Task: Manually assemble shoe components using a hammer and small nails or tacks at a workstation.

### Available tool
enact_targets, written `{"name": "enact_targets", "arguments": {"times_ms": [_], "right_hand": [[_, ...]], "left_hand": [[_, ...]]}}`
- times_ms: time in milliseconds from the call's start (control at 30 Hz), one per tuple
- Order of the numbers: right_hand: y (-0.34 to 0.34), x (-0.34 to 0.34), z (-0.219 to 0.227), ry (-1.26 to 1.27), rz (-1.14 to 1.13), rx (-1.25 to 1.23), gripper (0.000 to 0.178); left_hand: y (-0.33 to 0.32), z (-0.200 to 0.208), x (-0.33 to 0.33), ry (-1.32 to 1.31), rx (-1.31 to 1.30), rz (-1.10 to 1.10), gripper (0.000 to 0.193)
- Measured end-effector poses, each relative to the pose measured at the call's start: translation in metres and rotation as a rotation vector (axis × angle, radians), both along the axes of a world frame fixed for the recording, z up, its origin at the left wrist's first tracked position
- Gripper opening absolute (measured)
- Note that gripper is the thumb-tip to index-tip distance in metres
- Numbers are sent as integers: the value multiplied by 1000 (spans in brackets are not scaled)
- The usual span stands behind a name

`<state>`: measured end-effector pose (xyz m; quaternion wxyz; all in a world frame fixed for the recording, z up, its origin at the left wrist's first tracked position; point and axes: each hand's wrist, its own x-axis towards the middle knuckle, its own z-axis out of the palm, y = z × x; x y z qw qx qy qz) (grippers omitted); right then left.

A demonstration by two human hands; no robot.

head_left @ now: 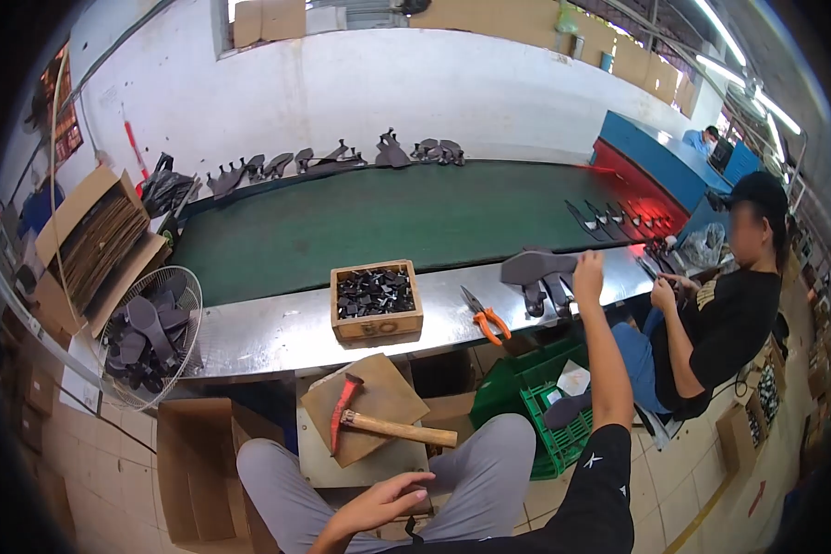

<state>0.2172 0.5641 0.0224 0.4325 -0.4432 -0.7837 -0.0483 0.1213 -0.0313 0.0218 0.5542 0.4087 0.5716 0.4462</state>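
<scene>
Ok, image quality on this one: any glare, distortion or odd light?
Head view: glare streaks the shiny silver metal ledge; head view: fisheye distortion bows the long green conveyor belt, with dark corners; head view: white tube lights look blown out, and red light glows along the blue boxy machine.

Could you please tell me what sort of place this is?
Probably a workshop or small factory working on shoe parts: a long green conveyor belt, a hammer, and a dark sole-shaped piece at the right hand suggest it.
</scene>
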Motion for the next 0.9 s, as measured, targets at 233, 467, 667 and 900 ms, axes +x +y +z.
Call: {"name": "enact_targets", "arguments": {"times_ms": [233, 467, 667, 900], "right_hand": [[-197, -58, 188, -214, 784, 392, 23], [-419, -75, 188, -374, 2042, -124, 62], [-411, -49, 19, -561, 993, -287, 102], [-390, 34, -6, -547, 775, -432, 54]], "left_hand": [[15, 58, -36, 839, 546, 665, 58], [-25, 79, -74, 160, 550, 475, 80], [-37, 63, -52, -130, 509, 959, 40], [12, 51, -89, 282, 530, 868, 36]]}}
